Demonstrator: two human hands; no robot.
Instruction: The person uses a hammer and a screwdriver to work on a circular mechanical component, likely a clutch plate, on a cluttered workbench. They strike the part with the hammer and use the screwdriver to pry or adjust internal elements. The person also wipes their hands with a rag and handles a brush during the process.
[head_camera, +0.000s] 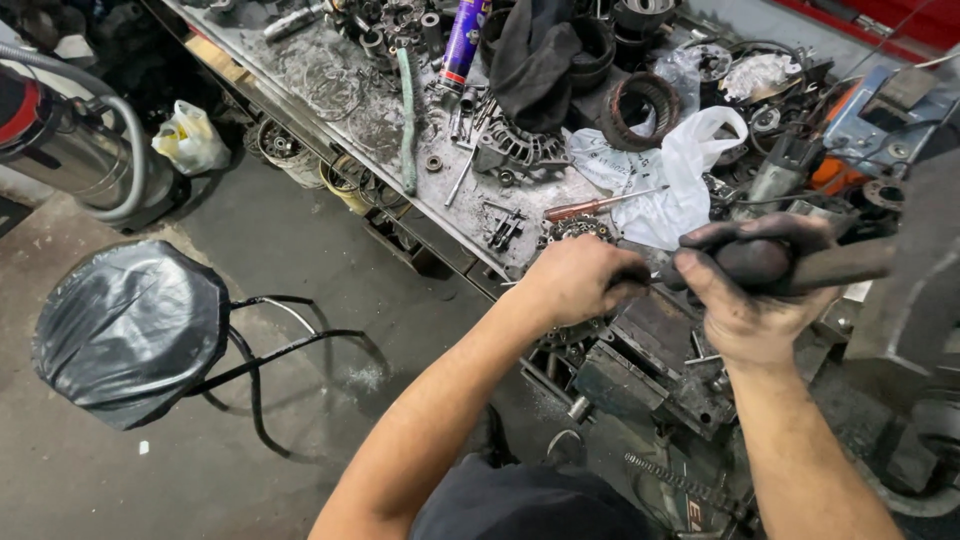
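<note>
My right hand (752, 285), blackened with grease, is closed around a thick dark handle (840, 265) that runs off to the right. My left hand (578, 280) is closed on a thin dark tool or pin whose tip shows between the two hands. Under my left hand sits a round metal part (575, 330) clamped at a bench vise (650, 370). What the thin tool touches is hidden by my fingers.
A dirty metal workbench (330, 90) holds a screwdriver with a reddish handle (590, 208), white plastic bags (690, 170), a wound stator ring (640, 108), a purple spray can (463, 40) and a black cloth (535, 55). A black-covered stool (130, 330) stands on the concrete floor, left.
</note>
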